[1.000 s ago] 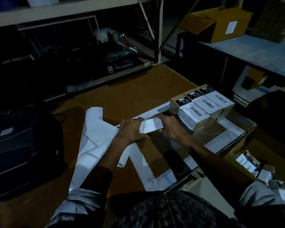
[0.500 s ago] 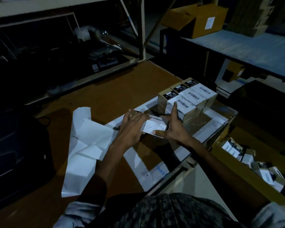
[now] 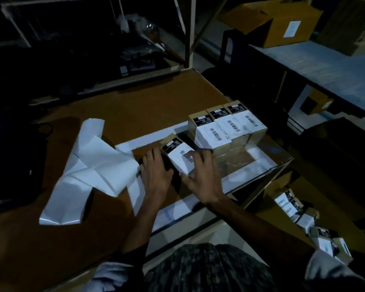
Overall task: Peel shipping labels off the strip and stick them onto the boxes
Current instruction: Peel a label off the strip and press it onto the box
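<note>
Strip (image 3: 89,173): I see the white backing paper lying crumpled on the left of the surface (image 3: 118,114), just beside my left hand. It is loose, so I think a sleeve or wrist could drag it and fold a remaining label onto itself. I cannot tell if any labels are left on it.

Left hand (image 3: 156,171): it rests against the left side of the box, fingers only lightly bent, and it seems to steady the box, not to grip it. If this hand slips, the box may turn under the pressing.

Box (image 3: 178,153): the task's box stands tilted near the middle of the surface, apart from the row, with its label (image 3: 182,159) already on top and going down over the near side.

Right hand (image 3: 200,175): the fingers are spread and flat on the label, pressing it. My worry is a crease or a trapped bubble across the barcode if I push unevenly, and the light is dim, so I may not notice a lifted corner.

Row (image 3: 228,127): three labelled boxes stand close together just behind. A hard push could knock the tilted box into them.
</note>
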The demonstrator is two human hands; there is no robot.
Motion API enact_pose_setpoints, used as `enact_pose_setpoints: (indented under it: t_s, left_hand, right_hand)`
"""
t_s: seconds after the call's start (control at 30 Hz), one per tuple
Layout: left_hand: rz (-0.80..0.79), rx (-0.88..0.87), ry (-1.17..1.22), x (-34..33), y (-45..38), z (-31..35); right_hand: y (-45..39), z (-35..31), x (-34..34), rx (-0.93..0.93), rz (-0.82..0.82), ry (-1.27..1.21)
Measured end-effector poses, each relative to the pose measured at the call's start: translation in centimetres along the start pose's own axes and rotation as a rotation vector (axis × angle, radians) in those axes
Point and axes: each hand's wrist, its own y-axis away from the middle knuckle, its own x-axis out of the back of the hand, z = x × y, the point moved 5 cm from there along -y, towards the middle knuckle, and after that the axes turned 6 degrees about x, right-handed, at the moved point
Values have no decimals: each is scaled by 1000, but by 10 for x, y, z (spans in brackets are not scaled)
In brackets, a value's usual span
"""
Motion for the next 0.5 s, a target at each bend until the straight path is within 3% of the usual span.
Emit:
enact_pose_setpoints:
  t_s: [0.23, 0.33, 0.5]
  left_hand:
    - [-16, 54, 98, -13, 9, 21]
    - [-33, -1, 186, -18, 4, 24]
    - [-171, -41, 318, -33, 4, 32]
  right_hand:
    - [-3, 9, -15, 46, -211, 324]
    - [-4, 9, -27, 149, -268, 474]
    - [-14, 13, -31, 158, -309, 624]
